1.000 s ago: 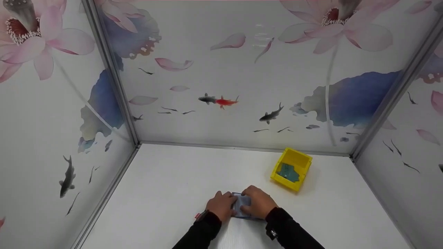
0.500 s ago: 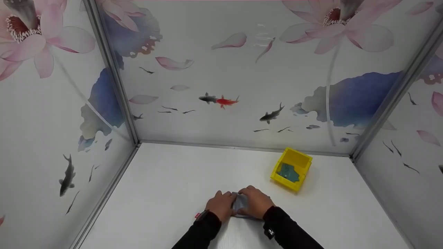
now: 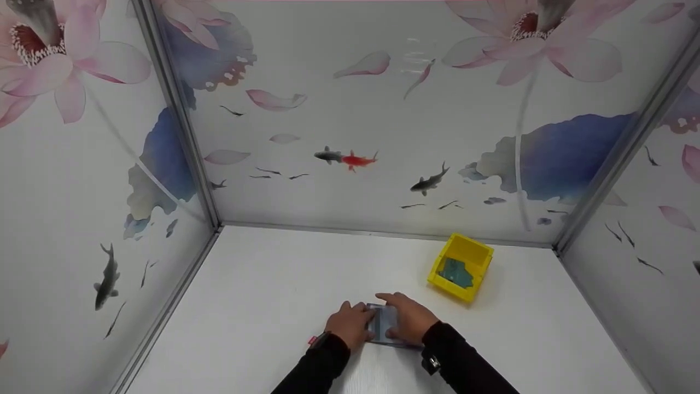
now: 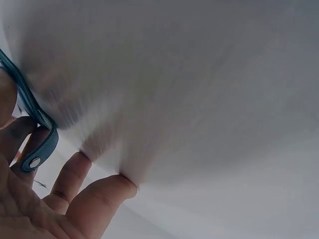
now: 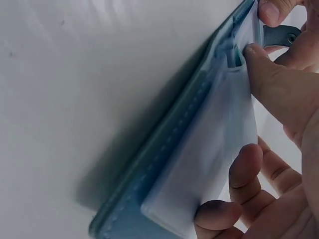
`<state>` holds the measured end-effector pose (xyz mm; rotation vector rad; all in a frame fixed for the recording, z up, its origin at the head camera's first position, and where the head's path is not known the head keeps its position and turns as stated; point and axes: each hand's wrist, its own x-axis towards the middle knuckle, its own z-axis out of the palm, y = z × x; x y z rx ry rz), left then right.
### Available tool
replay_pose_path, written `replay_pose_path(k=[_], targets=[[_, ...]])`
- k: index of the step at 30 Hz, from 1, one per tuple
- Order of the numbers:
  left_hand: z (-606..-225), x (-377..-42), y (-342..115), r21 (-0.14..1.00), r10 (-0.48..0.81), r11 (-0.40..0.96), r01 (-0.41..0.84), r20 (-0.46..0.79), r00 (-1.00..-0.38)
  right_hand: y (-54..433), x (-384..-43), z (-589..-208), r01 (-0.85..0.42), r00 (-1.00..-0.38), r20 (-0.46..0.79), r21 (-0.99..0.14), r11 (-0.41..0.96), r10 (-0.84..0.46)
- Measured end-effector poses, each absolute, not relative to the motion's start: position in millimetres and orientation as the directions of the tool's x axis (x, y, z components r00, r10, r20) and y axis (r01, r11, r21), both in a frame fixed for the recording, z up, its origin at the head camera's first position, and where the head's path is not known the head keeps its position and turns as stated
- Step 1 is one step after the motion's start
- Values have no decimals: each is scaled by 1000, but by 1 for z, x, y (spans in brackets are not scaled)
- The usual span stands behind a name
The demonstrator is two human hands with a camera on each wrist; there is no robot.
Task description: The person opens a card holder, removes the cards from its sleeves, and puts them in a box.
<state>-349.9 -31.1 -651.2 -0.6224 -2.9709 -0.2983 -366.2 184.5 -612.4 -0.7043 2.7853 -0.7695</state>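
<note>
A blue-grey card holder (image 3: 384,324) with clear plastic sleeves lies on the white table, spread out between both hands. My left hand (image 3: 349,325) holds its left side. In the left wrist view the holder's teal strap (image 4: 44,147) with a metal snap lies by the left hand's fingers (image 4: 102,196). My right hand (image 3: 414,318) is over the right part, thumb on the sleeve and index finger stretched past the far edge. In the right wrist view, right-hand fingers (image 5: 244,167) touch the clear sleeve (image 5: 199,154), over the stitched teal cover (image 5: 124,206).
A yellow bin (image 3: 473,253) holding dark green pieces (image 3: 456,273) stands to the back right on the white table (image 3: 284,273). Printed panels with metal corner frames (image 3: 178,109) enclose the table at the back and both sides. A small red tag shows beside the left wrist.
My right hand drew left half a second ago with the sleeve bent up, then moved back right. The sleeve now lies flatter and the right index finger is straighter. The left hand has barely moved.
</note>
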Motion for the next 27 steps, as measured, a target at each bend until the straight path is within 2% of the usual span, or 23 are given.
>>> replay_pose_path(k=[5, 14, 18, 24, 27], targets=[[-655, -352, -30, 183, 388, 896, 404, 118, -914, 193, -369, -613, -401, -873, -32, -520, 754, -486], [-652, -352, -28, 210, 362, 903, 375, 100, -927, 201, -369, -608, -189, -948, -89, -617, 764, -306], [-651, -350, -28, 217, 354, 906, 364, 83, -932, 203, -371, -611, -178, -959, -88, -551, 815, -268], [-647, -348, -29, 218, 353, 907, 360, 71, -933, 204, -371, -616, -250, -959, -25, -385, 888, -281], [-646, -348, -28, 213, 353, 909, 359, 68, -933, 204, -369, -615, -278, -953, -12, -366, 888, -303]])
